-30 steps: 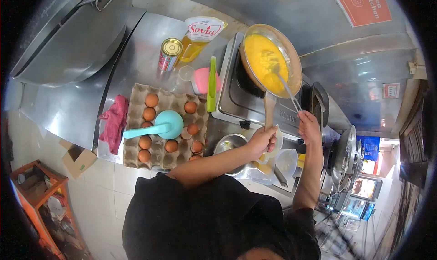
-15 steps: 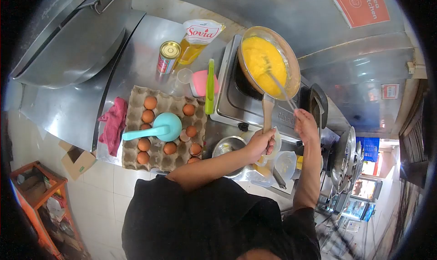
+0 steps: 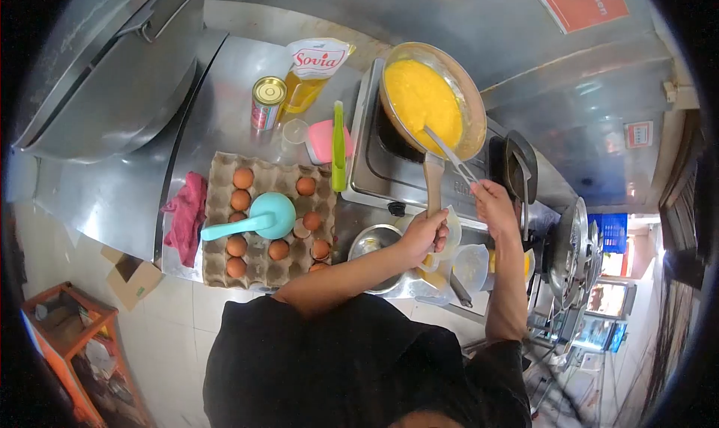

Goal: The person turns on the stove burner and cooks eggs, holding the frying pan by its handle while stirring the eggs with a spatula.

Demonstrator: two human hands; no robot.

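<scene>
My left hand [image 3: 425, 238] is closed round the light wooden-coloured handle [image 3: 434, 184] of a frying pan [image 3: 473, 121] on the gas stove. Yellow beaten egg [image 3: 422, 98] covers the pan's base, its surface slightly lumpy. Above the pan's near right side, my right hand [image 3: 494, 205] grips slim metal tongs [image 3: 451, 157]. Their tips dip into the near edge of the egg. Below my hands are translucent plastic containers [image 3: 470, 267] and a metal bowl [image 3: 365, 247], partly covered by my left forearm.
Left of the stove [image 3: 367, 162] lies an egg tray [image 3: 255, 267] with several brown eggs and a turquoise ladle-like tool [image 3: 271, 215]. Behind it stand a can [image 3: 267, 104] and an oil pouch [image 3: 311, 72]. A pink cloth [image 3: 184, 218] lies at the left; a dark pan [image 3: 517, 166] stands right.
The tongs have moved from the middle of the egg to its near edge, and my right hand has shifted slightly left. My left hand keeps its hold on the pan handle.
</scene>
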